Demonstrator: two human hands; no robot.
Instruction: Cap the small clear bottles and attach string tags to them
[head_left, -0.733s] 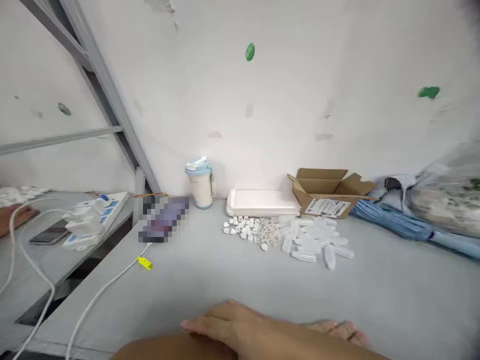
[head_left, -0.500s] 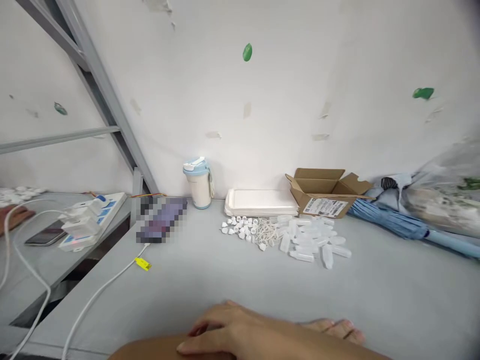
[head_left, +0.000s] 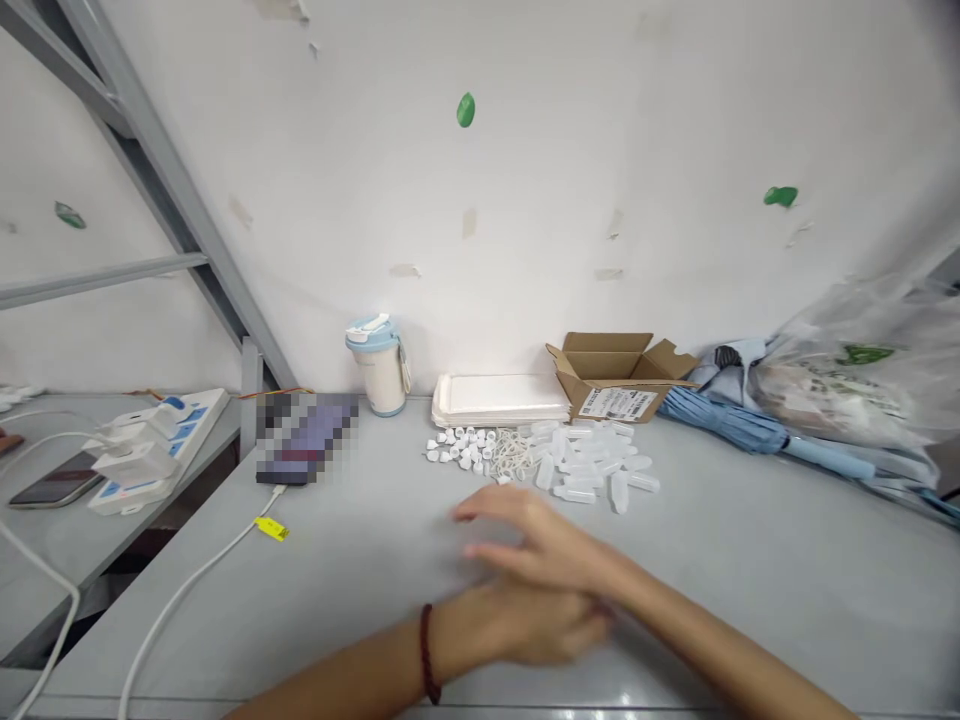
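Hands [head_left: 536, 540] farther forward, overlapping, inside table edge [head_left: 525, 712]

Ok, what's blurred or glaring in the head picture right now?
Head view: motion blur smears the left hand and softens the right hand; pixel blocks cover the phone; small glints dot the table near its front edge; the bottles look sharper.

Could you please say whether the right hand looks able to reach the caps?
Probably yes: the right hand crosses above the left hand, and nothing visible blocks it from the caps.
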